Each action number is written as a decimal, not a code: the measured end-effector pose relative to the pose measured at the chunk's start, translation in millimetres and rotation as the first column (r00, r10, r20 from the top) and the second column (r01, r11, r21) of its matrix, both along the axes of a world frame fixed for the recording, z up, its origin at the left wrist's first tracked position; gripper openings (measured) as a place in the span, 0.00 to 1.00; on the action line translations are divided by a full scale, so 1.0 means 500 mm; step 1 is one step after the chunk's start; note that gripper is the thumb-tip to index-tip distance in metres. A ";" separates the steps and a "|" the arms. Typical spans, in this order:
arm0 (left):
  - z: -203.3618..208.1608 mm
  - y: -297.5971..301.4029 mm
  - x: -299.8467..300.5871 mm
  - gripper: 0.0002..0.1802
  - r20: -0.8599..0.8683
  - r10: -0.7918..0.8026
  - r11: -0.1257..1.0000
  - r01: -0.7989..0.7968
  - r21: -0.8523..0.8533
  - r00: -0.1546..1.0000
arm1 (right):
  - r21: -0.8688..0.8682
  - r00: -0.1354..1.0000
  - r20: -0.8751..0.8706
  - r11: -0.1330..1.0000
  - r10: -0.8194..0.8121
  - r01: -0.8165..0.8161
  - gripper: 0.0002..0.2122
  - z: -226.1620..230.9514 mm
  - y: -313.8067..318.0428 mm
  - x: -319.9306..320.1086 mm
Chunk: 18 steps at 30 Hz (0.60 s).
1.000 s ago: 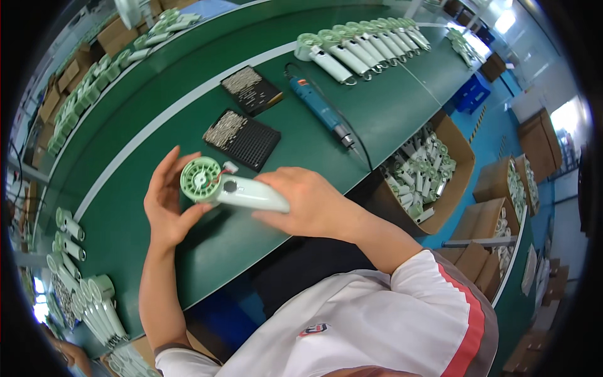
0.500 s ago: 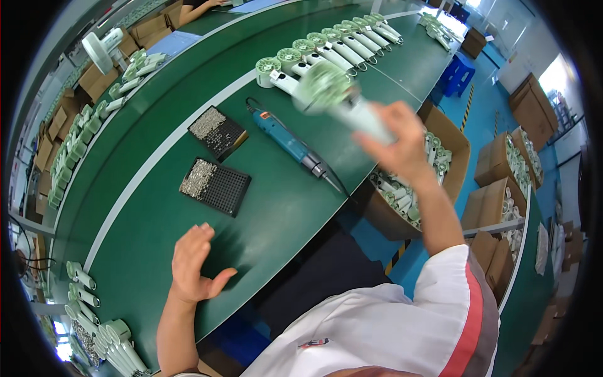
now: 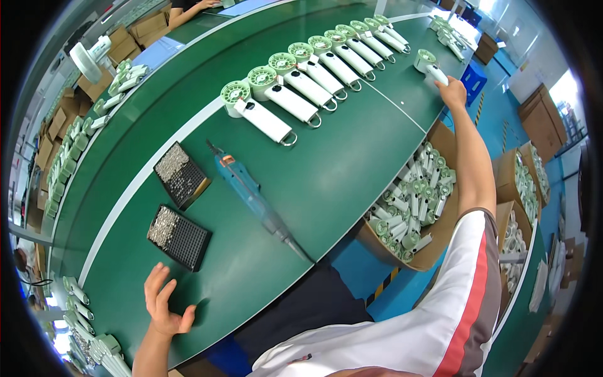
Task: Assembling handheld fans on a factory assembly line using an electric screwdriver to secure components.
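My right hand [image 3: 453, 94] is stretched to the far right of the green table, closed on the white handle of a handheld fan [image 3: 426, 60] with a pale green round head. Over the near left of the table, my left hand [image 3: 164, 303] holds nothing, its fingers apart. Close beyond it is a black screw tray [image 3: 195, 242] with silver screws heaped at one side; a second screw tray [image 3: 182, 179] stands just behind. A blue electric screwdriver [image 3: 248, 188] lies to the right of the trays. Several handheld fans [image 3: 267, 120] form a slanting row at the back.
A cardboard box [image 3: 449, 232] full of fan parts stands beside the table's right edge. More filled boxes [image 3: 509, 166] are farther right. Along the left, more fans [image 3: 69, 154] line a conveyor. A blue stool [image 3: 475, 80] stands at far right. A co-worker's arm [image 3: 188, 14] shows at the top.
My right hand has carried the fan away to the far right, near the table edge. My left hand has spread its fingers. The whole view has shifted, so the trays and screwdriver appear lower left.
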<state>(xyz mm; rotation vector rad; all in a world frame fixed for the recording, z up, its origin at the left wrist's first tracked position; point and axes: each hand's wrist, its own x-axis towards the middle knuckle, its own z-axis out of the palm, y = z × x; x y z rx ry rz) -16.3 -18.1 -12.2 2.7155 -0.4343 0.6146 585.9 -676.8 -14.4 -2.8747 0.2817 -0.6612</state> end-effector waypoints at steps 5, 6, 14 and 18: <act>-0.009 -0.001 -0.004 0.36 -0.042 0.119 0.992 -0.117 0.045 0.992 | -0.067 0.984 -0.041 0.983 -0.172 0.169 0.23 -0.035 -0.015 0.084; -0.007 -0.006 0.000 0.36 -0.046 0.125 0.991 -0.123 0.044 0.991 | -0.064 0.973 -0.037 0.972 -0.229 0.226 0.23 -0.038 -0.025 0.098; 0.013 -0.036 -0.031 0.39 -0.110 0.293 0.954 -0.282 0.103 0.950 | -0.200 0.980 -0.109 0.969 -0.169 0.145 0.28 -0.134 -0.068 0.286; 0.078 -0.071 0.021 0.39 -0.139 0.281 0.955 -0.262 0.137 0.950 | 0.043 0.983 -0.169 0.995 -0.078 0.086 0.40 -0.255 -0.139 0.375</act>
